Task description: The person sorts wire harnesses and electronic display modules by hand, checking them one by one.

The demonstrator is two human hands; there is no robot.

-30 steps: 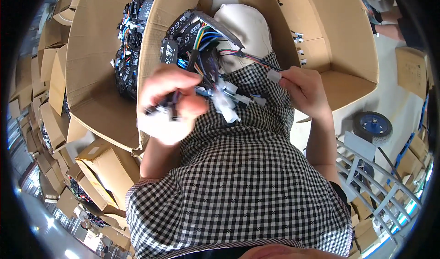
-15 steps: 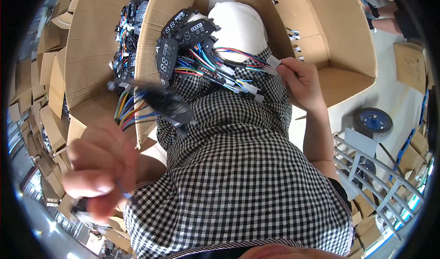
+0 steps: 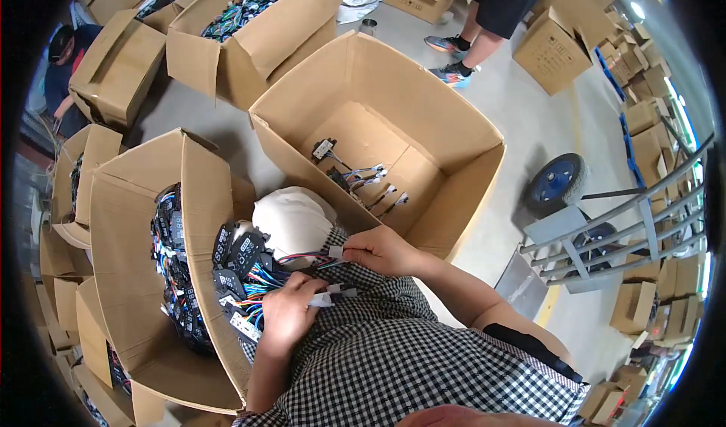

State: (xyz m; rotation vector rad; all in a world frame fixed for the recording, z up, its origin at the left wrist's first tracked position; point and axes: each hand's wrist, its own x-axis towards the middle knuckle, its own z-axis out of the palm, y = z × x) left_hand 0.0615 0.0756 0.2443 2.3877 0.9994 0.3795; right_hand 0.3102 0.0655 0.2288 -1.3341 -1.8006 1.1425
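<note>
Several black display modules (image 3: 243, 251) with coloured wires and white plugs lie bunched on my lap, over the black-and-white checked apron (image 3: 378, 344). My left hand (image 3: 289, 310) is closed around wire leads at the near side of the bunch, with white plugs (image 3: 333, 296) sticking out past its fingers. A module with a pale back (image 3: 245, 327) shows below that hand's wrist side. Farther right, my right hand (image 3: 384, 251) pinches a white connector (image 3: 336, 253) at the end of a few wires from the same bunch. Its fingertips partly cover the connector.
A cardboard box (image 3: 106, 276) full of modules stands at my left. Ahead, a larger carton (image 3: 469, 124) holds several wired modules. Behind the bunch is a white rounded bundle (image 3: 293, 223). A metal trolley (image 3: 628, 238) stands right; a person (image 3: 495, 11) stands beyond the carton.
My left hand has come from the left, where it held a blurred module by its wires, onto the bunch. The right hand keeps its connector. The view has swung, showing more floor and boxes.
</note>
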